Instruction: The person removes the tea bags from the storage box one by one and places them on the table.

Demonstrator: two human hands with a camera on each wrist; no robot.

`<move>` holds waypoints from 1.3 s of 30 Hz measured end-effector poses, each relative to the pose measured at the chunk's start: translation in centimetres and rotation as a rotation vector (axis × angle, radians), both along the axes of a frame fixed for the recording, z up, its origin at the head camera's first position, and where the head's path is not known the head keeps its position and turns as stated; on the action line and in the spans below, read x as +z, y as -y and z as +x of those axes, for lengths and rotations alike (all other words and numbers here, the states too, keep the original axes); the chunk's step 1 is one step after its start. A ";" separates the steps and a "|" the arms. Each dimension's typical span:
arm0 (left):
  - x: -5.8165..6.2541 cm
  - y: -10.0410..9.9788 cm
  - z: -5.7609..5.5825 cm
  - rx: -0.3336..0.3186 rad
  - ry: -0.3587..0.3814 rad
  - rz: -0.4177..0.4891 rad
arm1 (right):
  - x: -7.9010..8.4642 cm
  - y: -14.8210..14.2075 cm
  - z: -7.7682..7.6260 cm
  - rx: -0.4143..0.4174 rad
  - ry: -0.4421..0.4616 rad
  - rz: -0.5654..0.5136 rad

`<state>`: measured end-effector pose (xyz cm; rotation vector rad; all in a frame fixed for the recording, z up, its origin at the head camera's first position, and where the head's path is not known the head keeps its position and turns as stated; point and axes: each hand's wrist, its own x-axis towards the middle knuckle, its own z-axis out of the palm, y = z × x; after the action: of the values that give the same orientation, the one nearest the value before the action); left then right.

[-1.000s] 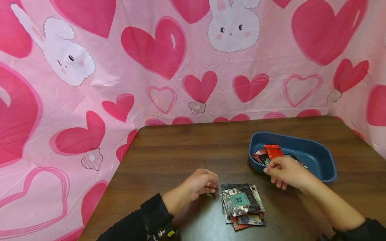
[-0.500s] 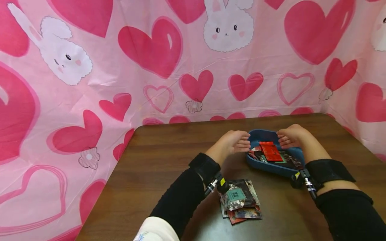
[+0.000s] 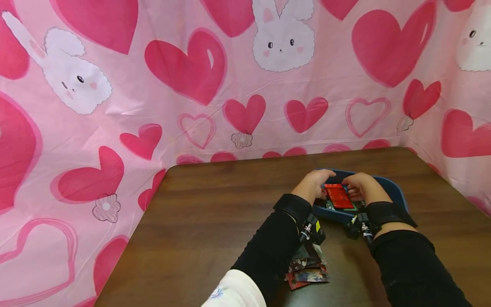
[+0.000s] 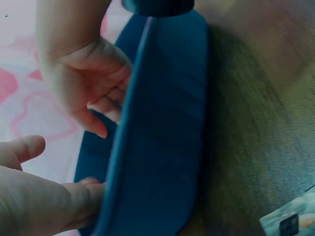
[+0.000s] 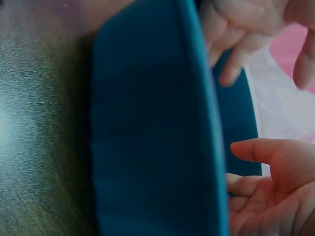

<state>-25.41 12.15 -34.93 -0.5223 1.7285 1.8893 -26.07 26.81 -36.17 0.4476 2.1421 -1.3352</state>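
A blue plastic tub (image 3: pixel 395 192) holds several flat printed sachets, with a red sachet (image 3: pixel 339 196) on top. My left hand (image 3: pixel 314 183) reaches over the tub's left end, its fingers down inside beside the sachets. From the other side my right hand (image 3: pixel 360 186) dips in, its fingers loosely bent toward the red sachet. Both hands also show over the tub wall (image 4: pixel 157 123) in the left wrist view, thumbs apart from the fingers. Fingertips low in the tub are hidden by its wall, so contact with the sachets cannot be made out.
A stack of dark and colourful sachets (image 3: pixel 311 275) lies on the brown wooden table (image 3: pixel 215 221) in front of the tub, partly behind my left forearm. A pink cloth with hearts and rabbits (image 3: pixel 207 85) hangs behind the table's far edge.
My left hand has gone from beside the table stack up to the tub and into it. My right hand rose from the tub's front edge, then lowered inside. The view shifted slightly right.
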 end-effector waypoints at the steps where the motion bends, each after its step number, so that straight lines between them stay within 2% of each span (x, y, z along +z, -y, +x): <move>1: -0.2 -0.1 0.0 -0.005 0.013 -0.008 | -0.2 0.2 0.0 -0.005 -0.003 0.006; 5: -0.8 -0.2 0.0 -0.040 0.026 -0.023 | -0.6 0.6 -0.1 -0.011 -0.019 0.029; 11: -0.4 0.8 0.4 -0.080 -0.029 -0.029 | -0.2 1.1 -0.2 0.031 -0.075 0.043; 16: 0.4 2.2 1.4 -0.049 -0.108 0.026 | 1.0 1.6 0.6 0.143 -0.222 0.103; 21: 1.2 4.5 2.7 -0.109 -0.173 0.101 | 2.7 2.0 2.2 0.242 -0.402 0.196; 24: 1.8 6.9 3.9 -0.143 -0.192 0.163 | 3.6 2.9 3.4 0.293 -0.472 0.224; 31: 2.1 12.3 8.2 -0.250 -0.211 0.284 | 4.1 5.4 7.2 0.410 -0.550 0.229; 35: 1.9 14.6 10.1 -0.302 -0.189 0.305 | 3.1 6.8 8.9 0.450 -0.568 0.199; 39: 1.0 16.3 11.4 -0.339 -0.168 0.277 | 1.3 8.1 10.0 0.521 -0.550 0.160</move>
<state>-14.03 -4.14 -33.92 0.0347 1.5049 1.9186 -16.02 18.67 -34.84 -0.4571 2.5660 -1.0622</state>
